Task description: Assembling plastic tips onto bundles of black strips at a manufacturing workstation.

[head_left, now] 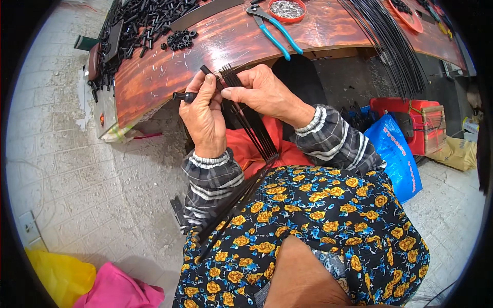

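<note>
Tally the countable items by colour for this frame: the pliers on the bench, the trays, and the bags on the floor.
Teal-handled pliers: 1
Red round trays: 2
Blue plastic bag: 1
Yellow plastic bag: 1
Pink plastic bag: 1
Total: 6

The person wore a grey plaid shirt with striped ribbed cuffs (314,121) and a dark apron (328,215) printed with orange and blue flowers
</note>
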`<state>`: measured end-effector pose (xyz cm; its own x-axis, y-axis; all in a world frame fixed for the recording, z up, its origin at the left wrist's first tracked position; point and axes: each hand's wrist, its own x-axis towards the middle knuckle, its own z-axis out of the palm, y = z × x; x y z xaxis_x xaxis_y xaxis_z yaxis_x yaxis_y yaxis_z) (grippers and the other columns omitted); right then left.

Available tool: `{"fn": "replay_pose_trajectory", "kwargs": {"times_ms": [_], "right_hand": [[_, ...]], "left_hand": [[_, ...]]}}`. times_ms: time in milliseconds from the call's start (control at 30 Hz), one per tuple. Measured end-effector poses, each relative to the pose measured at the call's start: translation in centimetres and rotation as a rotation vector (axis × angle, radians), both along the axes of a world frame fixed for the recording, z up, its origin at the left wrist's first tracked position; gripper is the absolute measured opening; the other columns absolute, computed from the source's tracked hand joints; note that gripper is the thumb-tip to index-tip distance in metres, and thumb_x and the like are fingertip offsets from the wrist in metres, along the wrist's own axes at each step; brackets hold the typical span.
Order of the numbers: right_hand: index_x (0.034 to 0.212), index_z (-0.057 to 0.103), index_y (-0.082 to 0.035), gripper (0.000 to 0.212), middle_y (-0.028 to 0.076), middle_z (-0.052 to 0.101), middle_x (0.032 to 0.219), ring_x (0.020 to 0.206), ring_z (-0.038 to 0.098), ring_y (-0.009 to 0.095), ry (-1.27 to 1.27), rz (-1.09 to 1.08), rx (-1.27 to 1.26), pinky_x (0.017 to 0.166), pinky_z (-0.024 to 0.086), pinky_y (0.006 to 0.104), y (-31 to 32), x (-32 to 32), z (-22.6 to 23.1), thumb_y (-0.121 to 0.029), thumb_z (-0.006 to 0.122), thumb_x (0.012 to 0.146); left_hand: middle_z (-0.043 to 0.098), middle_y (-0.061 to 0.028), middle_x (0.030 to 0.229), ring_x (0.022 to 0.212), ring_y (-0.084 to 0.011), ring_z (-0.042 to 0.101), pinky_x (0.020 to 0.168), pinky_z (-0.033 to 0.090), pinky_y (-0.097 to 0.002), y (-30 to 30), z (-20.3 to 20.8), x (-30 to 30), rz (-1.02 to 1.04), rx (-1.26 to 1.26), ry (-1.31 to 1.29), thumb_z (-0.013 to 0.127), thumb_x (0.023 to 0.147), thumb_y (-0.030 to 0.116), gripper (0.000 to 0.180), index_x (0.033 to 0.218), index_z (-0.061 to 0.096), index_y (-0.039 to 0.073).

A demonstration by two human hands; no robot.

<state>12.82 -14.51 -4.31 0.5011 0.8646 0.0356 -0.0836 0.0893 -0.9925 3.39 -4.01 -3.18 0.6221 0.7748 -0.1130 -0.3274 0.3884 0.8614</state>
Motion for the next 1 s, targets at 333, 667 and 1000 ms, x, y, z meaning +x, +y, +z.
{"fn": "replay_pose_trajectory", "kwargs": {"times_ms": [333,667,1000], "right_hand": [[0.084,0.067,-0.001,0.021,-0.006,0.058,0.066,0.053,0.047,0.000,0.216,0.087,0.042,0.044,0.035,0.0175,-0.6,-0.1,0.6,-0.022,0.067,0.086],[0.072,0.061,-0.006,0.026,-0.007,0.050,0.058,0.047,0.042,0.001,0.063,-0.026,-0.016,0.040,0.033,0.0175,-0.4,0.2,0.6,-0.028,0.068,0.085],[0.061,0.054,-0.009,0.034,-0.007,0.045,0.053,0.044,0.040,0.002,0.085,-0.027,-0.033,0.038,0.031,0.0187,-0.7,-0.4,1.1,-0.029,0.070,0.085]], "left_hand": [[0.063,-0.0065,0.099,0.087,-0.0141,0.061,0.079,0.049,-0.0271,0.0,0.0,-0.8,-0.066,-0.057,-0.099,0.063,0.088,0.005,0.026,0.112,0.058,-0.003],[0.064,-0.0071,0.099,0.088,-0.0143,0.061,0.080,0.049,-0.0274,0.0,0.3,-1.0,-0.022,-0.023,-0.074,0.063,0.088,0.005,0.027,0.113,0.058,-0.003],[0.062,-0.0082,0.107,0.097,-0.0163,0.059,0.087,0.048,-0.0303,0.1,-0.3,-1.2,-0.089,-0.140,-0.202,0.061,0.089,0.005,0.025,0.113,0.058,-0.002]]}}
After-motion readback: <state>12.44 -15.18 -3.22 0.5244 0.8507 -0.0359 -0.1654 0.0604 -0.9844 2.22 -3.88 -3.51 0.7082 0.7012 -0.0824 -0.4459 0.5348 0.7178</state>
